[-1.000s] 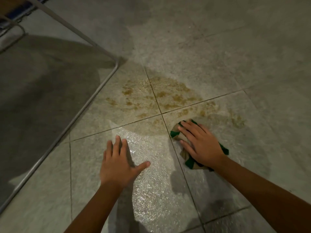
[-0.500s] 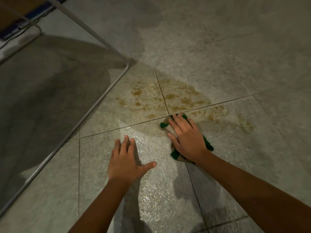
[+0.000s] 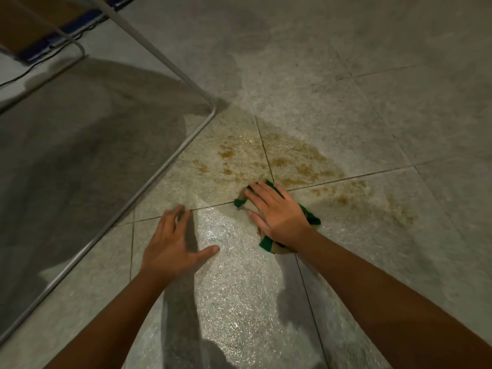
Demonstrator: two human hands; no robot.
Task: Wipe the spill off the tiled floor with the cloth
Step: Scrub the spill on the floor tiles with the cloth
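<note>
A brownish-yellow spill (image 3: 290, 162) spreads over the grey tiled floor (image 3: 372, 107) around the crossing of two grout lines. My right hand (image 3: 277, 214) lies flat on a green and tan cloth (image 3: 266, 243), pressing it to the floor at the spill's near edge. Most of the cloth is hidden under the palm; green corners stick out at the fingertips and the wrist. My left hand (image 3: 173, 241) rests on the floor to the left, fingers spread, holding nothing. A wet shiny streak (image 3: 229, 283) runs between my forearms.
A thin white metal frame (image 3: 170, 161) lies on the floor at the left, its bent corner near the spill's far left. A dark shadow fills the area inside it. Cardboard and a blue strip (image 3: 40, 33) sit at the top left corner.
My right hand has slid the cloth leftward and slightly away from me, to the grout crossing. My left hand has stayed planted on the floor.
</note>
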